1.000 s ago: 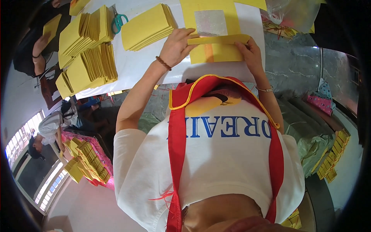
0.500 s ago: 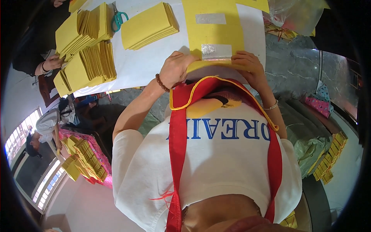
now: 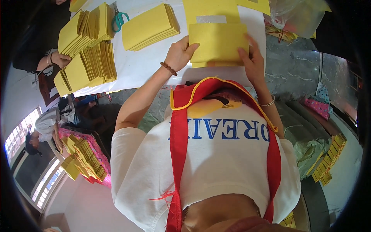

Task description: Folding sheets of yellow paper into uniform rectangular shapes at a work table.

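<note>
Folded yellow paper sheet (image 3: 218,42) is pressed flat on the white surface (image 3: 150,65), at its near edge. Left hand (image 3: 181,54) is laid on the sheet's left edge, right hand (image 3: 251,58) on its right; fingers spread, nothing gripped, likely to keep the fold aligned. Left of the sheet: yellow paper stack (image 3: 148,27), then teal scissors (image 3: 119,19).

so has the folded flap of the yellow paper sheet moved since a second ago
Yes. The folded yellow paper flap under the left hand and right hand now reaches up to the silvery patch, which it earlier lay well short of.
</note>
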`<state>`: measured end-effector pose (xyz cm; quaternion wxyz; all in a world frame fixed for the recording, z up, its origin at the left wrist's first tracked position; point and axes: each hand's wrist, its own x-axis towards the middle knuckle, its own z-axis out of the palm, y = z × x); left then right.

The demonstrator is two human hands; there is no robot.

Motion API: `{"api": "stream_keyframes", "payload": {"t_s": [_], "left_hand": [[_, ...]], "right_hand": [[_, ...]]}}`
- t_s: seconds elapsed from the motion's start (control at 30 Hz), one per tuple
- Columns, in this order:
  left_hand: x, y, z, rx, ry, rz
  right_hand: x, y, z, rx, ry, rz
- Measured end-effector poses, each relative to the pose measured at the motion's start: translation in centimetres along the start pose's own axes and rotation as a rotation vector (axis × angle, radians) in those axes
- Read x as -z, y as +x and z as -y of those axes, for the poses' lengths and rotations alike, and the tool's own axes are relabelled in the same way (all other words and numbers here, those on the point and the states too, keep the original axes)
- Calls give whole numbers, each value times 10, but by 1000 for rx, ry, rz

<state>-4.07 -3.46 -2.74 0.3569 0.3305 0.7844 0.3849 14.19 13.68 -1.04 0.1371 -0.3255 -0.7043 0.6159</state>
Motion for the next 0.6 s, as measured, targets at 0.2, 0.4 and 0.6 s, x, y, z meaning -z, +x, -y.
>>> {"api": "stream_keyframes", "payload": {"t_s": [0.2, 0.4, 0.6], "left_hand": [[-8, 2, -1, 51, -359, -40], [-9, 6, 6, 117, -393, -55], [-9, 5, 7, 96, -384, -70]], "right_hand": [[-3, 6, -19, 98, -210, -52], [-6, 7, -18, 13, -189, -52], [-6, 4, -14, -97, -249, -46]]}}
